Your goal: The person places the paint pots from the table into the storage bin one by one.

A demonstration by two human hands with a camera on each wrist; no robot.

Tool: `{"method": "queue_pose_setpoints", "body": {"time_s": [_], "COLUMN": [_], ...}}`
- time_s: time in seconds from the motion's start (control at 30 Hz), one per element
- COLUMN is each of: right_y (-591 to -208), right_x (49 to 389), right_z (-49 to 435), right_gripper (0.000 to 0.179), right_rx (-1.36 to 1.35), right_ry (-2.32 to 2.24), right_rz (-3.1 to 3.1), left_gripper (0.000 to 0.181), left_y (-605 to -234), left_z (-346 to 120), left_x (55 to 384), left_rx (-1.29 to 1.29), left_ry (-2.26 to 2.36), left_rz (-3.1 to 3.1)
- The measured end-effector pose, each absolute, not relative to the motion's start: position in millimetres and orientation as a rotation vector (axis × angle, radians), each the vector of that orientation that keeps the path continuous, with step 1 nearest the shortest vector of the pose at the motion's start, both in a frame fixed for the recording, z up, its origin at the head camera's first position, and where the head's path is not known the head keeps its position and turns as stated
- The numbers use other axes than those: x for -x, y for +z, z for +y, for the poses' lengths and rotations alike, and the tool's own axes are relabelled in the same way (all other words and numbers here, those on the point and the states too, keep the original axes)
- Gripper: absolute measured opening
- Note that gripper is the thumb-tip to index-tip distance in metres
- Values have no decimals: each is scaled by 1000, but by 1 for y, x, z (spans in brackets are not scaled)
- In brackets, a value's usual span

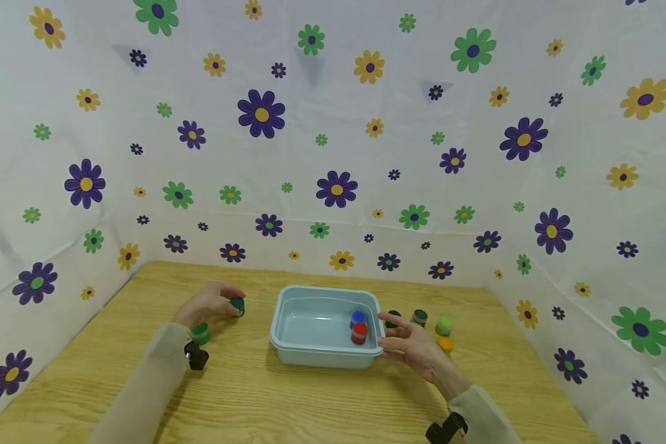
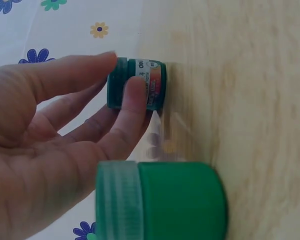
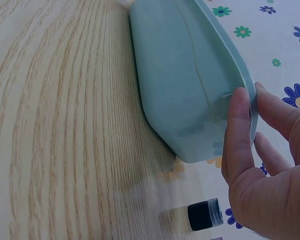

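My left hand (image 1: 213,302) pinches a small dark green paint jar (image 2: 157,85) by its lid end, thumb on one side and fingers on the other. The jar's base is right at the tabletop. Closer to the left wrist stands a brighter green jar (image 1: 200,333), large in the left wrist view. A light blue plastic tub (image 1: 300,354) sits mid-table with a blue jar (image 1: 357,319) and a red jar (image 1: 359,334) inside at its right end. At that end my right hand (image 1: 416,351) grips the tub's rim (image 3: 247,85) between thumb and fingers.
Right of the tub stand a black jar (image 1: 392,318), a dark green jar (image 1: 419,317), a light green jar (image 1: 444,325) and an orange jar (image 1: 445,344). A white flowered sheet (image 1: 333,154) walls the wooden table (image 1: 311,407) at the back and sides.
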State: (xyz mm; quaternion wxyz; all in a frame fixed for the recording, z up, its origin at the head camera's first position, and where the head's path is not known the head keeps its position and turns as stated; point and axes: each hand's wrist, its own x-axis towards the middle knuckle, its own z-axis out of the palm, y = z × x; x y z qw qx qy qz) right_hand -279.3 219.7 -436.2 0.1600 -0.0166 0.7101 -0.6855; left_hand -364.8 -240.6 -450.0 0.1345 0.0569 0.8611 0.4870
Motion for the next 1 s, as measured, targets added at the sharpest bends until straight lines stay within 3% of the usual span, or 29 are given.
{"method": "queue_pose_setpoints", "body": {"time_s": [0.6, 1.0], "right_y": [-436, -437], "right_x": [279, 279], "right_z": [220, 221], "right_gripper": [71, 71], "right_rx": [49, 54], "right_ry": [-1954, -1965], "right_rz": [2029, 2024], "left_gripper": [44, 55], "left_y": [-446, -437], "left_z": [-226, -214], "left_x": [364, 362], "left_rx": [-55, -89], "left_ry": [1271, 1608], "left_rz": [2600, 2346]}}
